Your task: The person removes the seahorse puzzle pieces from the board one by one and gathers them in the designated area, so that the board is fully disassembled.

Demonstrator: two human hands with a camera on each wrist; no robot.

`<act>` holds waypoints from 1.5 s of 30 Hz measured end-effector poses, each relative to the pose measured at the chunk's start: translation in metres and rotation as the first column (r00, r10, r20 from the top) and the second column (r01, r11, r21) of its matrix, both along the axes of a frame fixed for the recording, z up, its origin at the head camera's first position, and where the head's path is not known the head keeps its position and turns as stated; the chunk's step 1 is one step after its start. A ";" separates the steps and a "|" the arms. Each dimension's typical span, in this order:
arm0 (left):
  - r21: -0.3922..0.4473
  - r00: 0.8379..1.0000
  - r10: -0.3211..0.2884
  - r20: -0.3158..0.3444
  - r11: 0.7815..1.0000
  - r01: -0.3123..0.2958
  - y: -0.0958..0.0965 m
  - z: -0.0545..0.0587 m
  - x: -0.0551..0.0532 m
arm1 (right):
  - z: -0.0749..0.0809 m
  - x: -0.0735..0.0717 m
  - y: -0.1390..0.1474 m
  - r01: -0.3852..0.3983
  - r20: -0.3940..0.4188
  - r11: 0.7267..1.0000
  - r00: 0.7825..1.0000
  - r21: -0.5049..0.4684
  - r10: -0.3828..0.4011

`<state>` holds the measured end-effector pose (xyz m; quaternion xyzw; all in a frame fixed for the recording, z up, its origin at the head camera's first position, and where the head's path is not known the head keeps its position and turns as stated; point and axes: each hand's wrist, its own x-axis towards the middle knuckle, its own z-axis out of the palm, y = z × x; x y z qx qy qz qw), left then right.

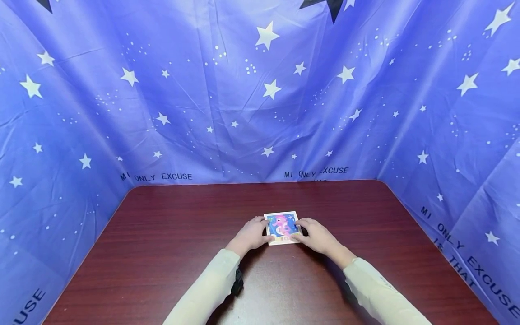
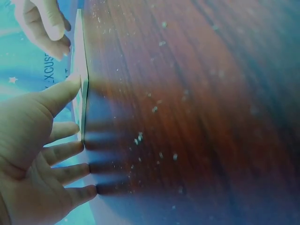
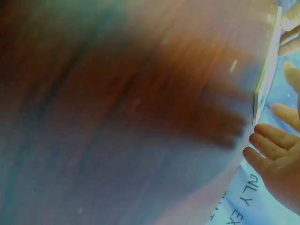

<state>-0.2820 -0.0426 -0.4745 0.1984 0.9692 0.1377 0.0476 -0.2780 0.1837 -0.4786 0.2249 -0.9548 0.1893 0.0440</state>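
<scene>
A flat, square picture board (image 1: 283, 225) with a pink seahorse on a blue ground and a pale border lies on the table between the two hands. My left hand (image 1: 252, 234) is at its left side, thumb touching the near left part of the board and fingers spread fairly straight. In the left wrist view, the board (image 2: 82, 70) shows edge-on as a thin slab beside the left hand (image 2: 33, 154). The right hand (image 1: 318, 235) rests at the board's right side, fingers extended; the right wrist view shows this hand (image 3: 283, 159) near the slab's edge.
The dark red-brown wooden table (image 1: 170, 234) spreads around the board. A blue curtain (image 1: 227, 90) with white stars and printed words hangs behind and at both sides. A black object (image 1: 237, 283) sits under the left sleeve at the wrist.
</scene>
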 end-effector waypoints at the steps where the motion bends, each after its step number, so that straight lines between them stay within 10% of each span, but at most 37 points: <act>1: -0.004 1.000 0.002 0.001 1.000 -0.002 0.000 0.000 0.000 | 0.000 -0.001 0.000 0.002 -0.015 1.000 1.000 -0.016 -0.002; 19: -0.051 1.000 -0.009 -0.002 0.999 0.009 0.001 0.003 0.002 | -0.003 -0.032 -0.010 0.236 0.131 0.958 0.967 -0.161 -0.216; 45: -0.078 0.999 0.019 0.046 0.997 -0.015 0.005 0.004 -0.004 | 0.001 -0.039 -0.018 0.254 0.238 0.958 0.947 -0.135 -0.218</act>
